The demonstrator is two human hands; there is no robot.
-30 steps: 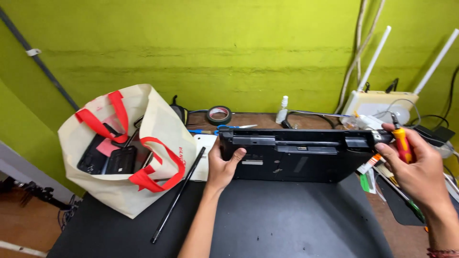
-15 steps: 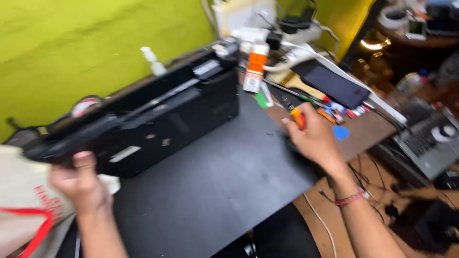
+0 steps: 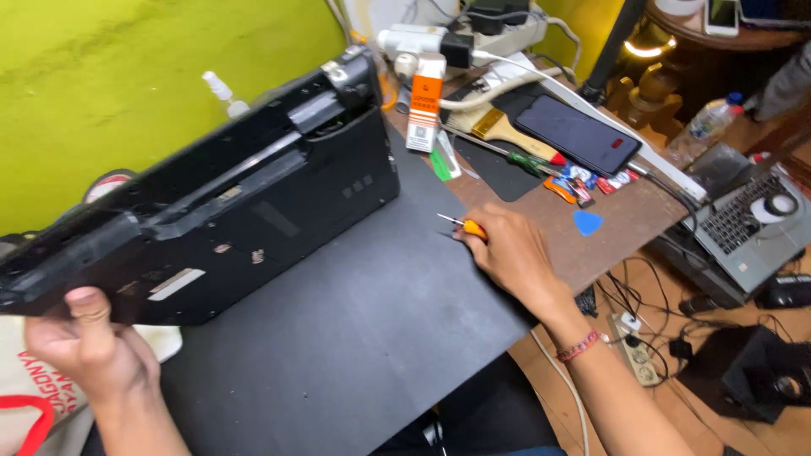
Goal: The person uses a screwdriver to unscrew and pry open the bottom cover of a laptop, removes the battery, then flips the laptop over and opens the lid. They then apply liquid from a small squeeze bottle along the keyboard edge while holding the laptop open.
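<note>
Head view: a smooth matte black rectangular work mat (image 3: 355, 338) covers most of the wooden bench. On it stands a black plastic laptop chassis (image 3: 228, 219), tilted up on its long edge with the scuffed underside facing the camera, hinge channel and ribbed slots along its top. The left hand (image 3: 84, 346) grips the chassis's near left corner, thumb pressed flat against the face and the other fingers wrapped behind, out of sight. The right hand (image 3: 507, 253) rests on the mat's right edge, fingers curled and pinching a small orange-handled screwdriver (image 3: 463, 225) whose thin metal tip points left. Beyond it lie a glossy dark smartphone (image 3: 579, 135), a tall orange-and-white cardboard box (image 3: 425, 101), a flat wide paintbrush with a brass ferrule (image 3: 490, 125) and a blue triangular plastic pick (image 3: 588, 223).
</note>
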